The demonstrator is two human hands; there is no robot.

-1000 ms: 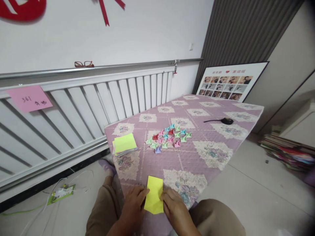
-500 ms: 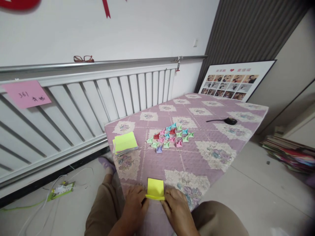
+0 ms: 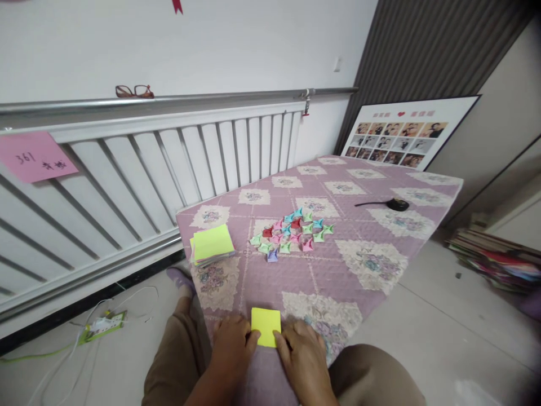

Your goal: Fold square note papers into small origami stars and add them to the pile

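Note:
A yellow paper square [image 3: 266,326] lies near the front edge of the cloth-covered table, flat to the eye. My left hand [image 3: 234,343] pinches its lower left corner, thumb on top. At the lower right corner, my right hand [image 3: 302,351] holds it the same way, fingers curled. Beyond the hands sit several small folded paper pieces [image 3: 285,246] in green, pink, blue, red and purple, grouped close together. To their left is a stack of sticky notes [image 3: 213,244], yellow-green on top.
A black object with a thin strap [image 3: 398,204] lies on the table [image 3: 270,282] at the right. A white radiator [image 3: 169,163] runs behind the left edge. Glasses [image 3: 134,91] rest on the pipe above. A photo board [image 3: 393,132] leans at the back right.
The raised fold along the paper's near edge now lies flat, with both thumbs on the paper's lower corners. The camera view has shifted slightly.

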